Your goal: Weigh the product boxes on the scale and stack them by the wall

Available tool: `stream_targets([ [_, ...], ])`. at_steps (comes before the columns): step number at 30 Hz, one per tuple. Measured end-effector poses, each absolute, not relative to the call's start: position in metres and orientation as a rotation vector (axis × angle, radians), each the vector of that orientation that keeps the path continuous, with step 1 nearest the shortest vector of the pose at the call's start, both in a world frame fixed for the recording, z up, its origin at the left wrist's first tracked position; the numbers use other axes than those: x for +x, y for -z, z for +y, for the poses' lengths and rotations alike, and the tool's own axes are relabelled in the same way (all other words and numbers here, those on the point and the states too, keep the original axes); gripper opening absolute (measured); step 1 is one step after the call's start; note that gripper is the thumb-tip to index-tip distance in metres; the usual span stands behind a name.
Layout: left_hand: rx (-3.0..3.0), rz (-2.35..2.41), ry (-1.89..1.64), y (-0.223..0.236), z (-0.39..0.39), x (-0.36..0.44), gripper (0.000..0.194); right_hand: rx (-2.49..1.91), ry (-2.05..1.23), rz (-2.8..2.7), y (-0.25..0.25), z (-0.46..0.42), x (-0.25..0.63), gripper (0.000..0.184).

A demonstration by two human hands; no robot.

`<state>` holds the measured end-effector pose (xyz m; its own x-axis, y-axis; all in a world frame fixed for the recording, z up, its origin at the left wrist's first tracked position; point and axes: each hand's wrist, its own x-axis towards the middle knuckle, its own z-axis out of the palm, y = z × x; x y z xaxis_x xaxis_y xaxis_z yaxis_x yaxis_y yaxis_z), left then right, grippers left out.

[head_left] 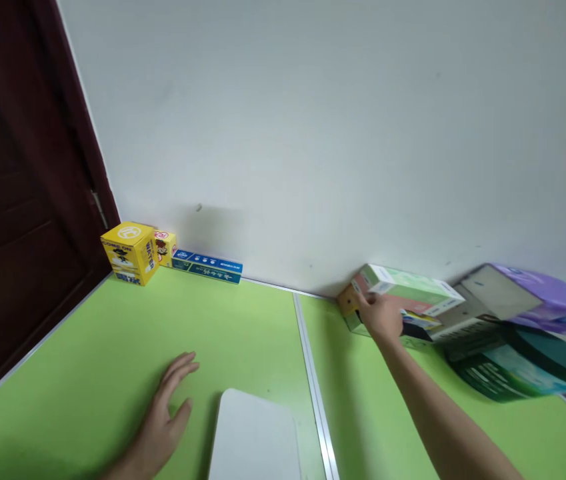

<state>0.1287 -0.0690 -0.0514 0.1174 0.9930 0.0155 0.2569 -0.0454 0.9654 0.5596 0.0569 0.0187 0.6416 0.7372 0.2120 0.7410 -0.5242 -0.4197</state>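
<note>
At the right, against the wall, my right hand (381,317) is closed on the near left end of a green, pink and white carton (413,287). That carton rests tilted on top of other boxes, and my hand hides part of them. A brown box end (347,301) shows just left of my fingers. My left hand (165,407) hovers low over or rests on the green tabletop (203,327), I cannot tell which. Its fingers are stretched and apart, holding nothing. Beside it lies a white flat rounded object (255,437), cut off by the lower edge.
A yellow cube-shaped box (130,253), a smaller yellow box (165,248) and a long blue-green box (207,265) line the wall at left. On the right stand a purple package (553,297) and a dark green container (513,367). A metal strip (310,373) divides the tabletop.
</note>
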Motion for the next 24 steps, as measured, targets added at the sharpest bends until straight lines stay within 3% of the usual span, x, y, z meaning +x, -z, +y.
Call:
stream_targets([
  [4,1.637,1.181,-0.901,0.022,-0.037,0.144,0.034,-2.115,-0.437,-1.547,-0.019,0.029,0.482,0.032],
  [6,1.759,1.035,-0.771,0.009,-0.029,0.154,0.034,-1.887,-0.755,-1.797,-0.02,0.002,0.434,0.023],
  [9,1.951,0.776,-0.468,-0.004,-0.025,0.164,0.028,-1.438,-1.195,-2.121,-0.03,-0.037,0.381,0.03],
  [12,2.103,0.659,-0.278,-0.005,-0.012,0.167,0.021,-1.259,-1.4,-2.281,-0.035,-0.038,0.363,0.028],
  [15,2.196,0.83,-0.373,0.004,0.029,0.165,0.031,-1.389,-1.231,-2.205,-0.018,0.008,0.369,0.027],
  [20,2.356,1.543,-0.594,0.028,0.138,0.158,0.061,-1.591,-0.343,-1.994,0.035,0.115,0.38,0.046],
  [24,2.483,1.697,-0.519,0.053,0.184,0.154,0.063,-1.546,-0.081,-2.028,0.061,0.161,0.374,0.038],
])
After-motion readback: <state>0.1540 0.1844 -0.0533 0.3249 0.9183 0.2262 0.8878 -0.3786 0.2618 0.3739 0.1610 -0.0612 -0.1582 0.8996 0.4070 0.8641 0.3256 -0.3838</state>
